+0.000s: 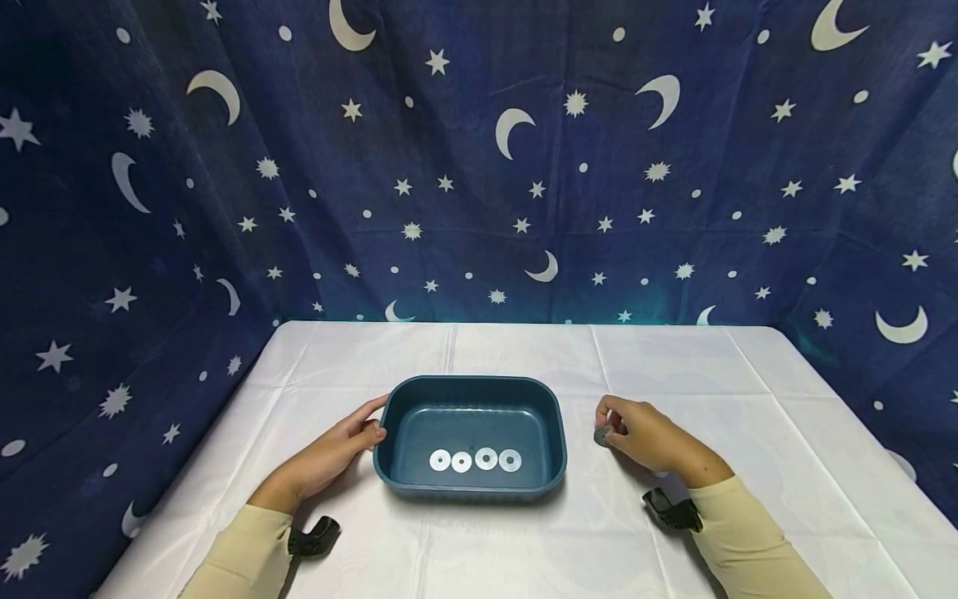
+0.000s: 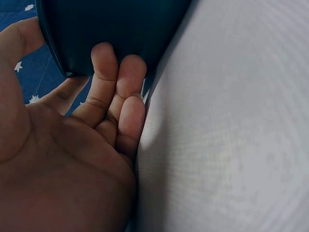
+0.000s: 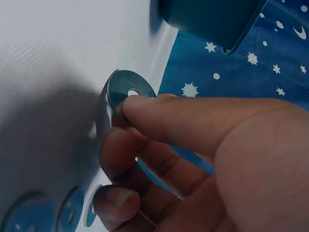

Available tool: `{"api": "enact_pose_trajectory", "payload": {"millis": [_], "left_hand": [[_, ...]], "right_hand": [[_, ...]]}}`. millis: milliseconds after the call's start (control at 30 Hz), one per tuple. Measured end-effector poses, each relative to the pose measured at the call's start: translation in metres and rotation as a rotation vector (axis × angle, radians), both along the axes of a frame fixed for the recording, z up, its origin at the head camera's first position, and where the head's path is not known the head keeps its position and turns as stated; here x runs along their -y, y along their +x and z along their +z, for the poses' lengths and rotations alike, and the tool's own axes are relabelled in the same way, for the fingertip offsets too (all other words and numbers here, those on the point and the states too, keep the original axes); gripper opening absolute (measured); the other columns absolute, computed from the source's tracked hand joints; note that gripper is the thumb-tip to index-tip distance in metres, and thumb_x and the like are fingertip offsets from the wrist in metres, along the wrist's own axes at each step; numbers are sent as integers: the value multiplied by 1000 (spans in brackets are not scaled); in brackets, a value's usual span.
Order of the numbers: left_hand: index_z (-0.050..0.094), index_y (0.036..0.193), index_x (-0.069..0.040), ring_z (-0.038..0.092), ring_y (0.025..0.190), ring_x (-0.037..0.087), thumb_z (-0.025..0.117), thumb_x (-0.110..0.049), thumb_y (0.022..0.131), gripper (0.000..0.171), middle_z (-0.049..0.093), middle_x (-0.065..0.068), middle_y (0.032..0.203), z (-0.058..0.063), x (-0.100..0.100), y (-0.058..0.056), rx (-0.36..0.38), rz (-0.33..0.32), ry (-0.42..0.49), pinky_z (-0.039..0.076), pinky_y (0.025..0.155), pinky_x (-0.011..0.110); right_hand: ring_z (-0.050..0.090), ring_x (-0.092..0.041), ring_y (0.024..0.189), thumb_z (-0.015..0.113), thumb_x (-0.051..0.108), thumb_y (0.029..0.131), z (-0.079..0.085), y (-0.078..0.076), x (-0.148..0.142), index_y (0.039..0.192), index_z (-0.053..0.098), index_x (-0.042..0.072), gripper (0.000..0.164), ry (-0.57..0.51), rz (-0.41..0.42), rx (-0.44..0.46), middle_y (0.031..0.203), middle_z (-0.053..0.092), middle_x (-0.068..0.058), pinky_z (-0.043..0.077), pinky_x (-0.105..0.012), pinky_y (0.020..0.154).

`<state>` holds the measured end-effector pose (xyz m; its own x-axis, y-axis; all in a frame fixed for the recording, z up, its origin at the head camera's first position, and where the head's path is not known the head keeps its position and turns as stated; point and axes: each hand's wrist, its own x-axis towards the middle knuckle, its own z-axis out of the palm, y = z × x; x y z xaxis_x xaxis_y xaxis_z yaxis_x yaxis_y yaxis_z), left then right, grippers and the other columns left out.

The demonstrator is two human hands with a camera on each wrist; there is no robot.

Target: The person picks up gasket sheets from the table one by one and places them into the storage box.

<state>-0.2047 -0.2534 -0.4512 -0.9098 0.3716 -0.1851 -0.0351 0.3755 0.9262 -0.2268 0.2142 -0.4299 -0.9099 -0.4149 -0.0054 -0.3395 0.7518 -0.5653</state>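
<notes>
A dark blue rectangular plastic bin (image 1: pixel 470 491) stands on the white table. Flat metal washers (image 1: pixel 486 458), several in a row, lie on its floor toward the near side. My left hand (image 1: pixel 340 453) grips the bin's left end, thumb at the rim; in the left wrist view its other fingers (image 2: pixel 104 63) rest against the outer wall (image 2: pixel 120 24). Right of the bin, my right hand (image 1: pixel 644 433) pinches a single washer (image 3: pixel 123 84) between thumb and fingers, close to the tabletop. More washers (image 3: pixel 72 210) lie under that hand in the right wrist view, mostly hidden from the head view.
A white cloth with fold creases covers the table (image 1: pixel 479 549). Dark blue curtains (image 1: pixel 464 166) with moons and stars hang behind the table and along its sides. Black wrist mounts (image 1: pixel 674 509) sit at both sleeves.
</notes>
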Motion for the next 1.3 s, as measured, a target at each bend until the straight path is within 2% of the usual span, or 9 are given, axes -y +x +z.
{"api": "enact_pose_trajectory", "payload": {"millis": [267,500,700,833,967,1133,1300], "left_hand": [[25,159,-23,53,114,23,51,-36,104,62,58,14,122,0,0,0,6,7,-13,25,112,56],[26,159,-20,54,113,23,51,-33,105,61,58,12,115,-3,0,-2,-8,-2,7,29,110,50],[25,159,-18,54,110,22,51,-31,105,62,59,10,112,-5,-1,-2,-9,-6,10,30,108,44],[25,159,-17,53,110,22,51,-31,104,62,57,9,111,-3,1,-1,-14,-6,9,31,107,43],[25,159,-17,52,110,22,52,-31,104,62,57,9,110,-3,1,-1,-15,-9,10,32,107,42],[26,159,-18,53,110,22,52,-31,104,62,57,7,109,-4,1,-2,-14,-8,7,32,106,42],[26,159,-20,53,111,22,51,-33,104,62,58,8,111,-4,2,-1,-13,-9,1,30,108,46]], "right_hand": [[51,-9,66,63,-4,90,8,3,6,94,57,13,19,-37,19,-36,82,60,0,43,-24,58],[49,-6,69,66,-3,90,21,8,16,95,58,14,20,-64,14,-143,77,56,4,43,-24,61],[48,-6,65,67,3,93,36,13,30,96,60,16,15,-142,9,-191,78,62,6,42,-23,59],[50,-6,68,67,5,94,45,13,44,96,61,16,13,-187,39,-181,77,61,8,43,-23,62],[53,-7,73,66,2,94,53,9,58,97,61,16,15,-207,96,-157,80,63,4,46,-23,68],[56,-9,75,65,2,94,59,3,76,98,61,15,15,-206,171,-113,83,63,2,50,-25,72],[56,-9,74,64,2,95,66,-1,91,100,61,14,14,-183,237,-72,83,63,1,51,-24,71]]}}
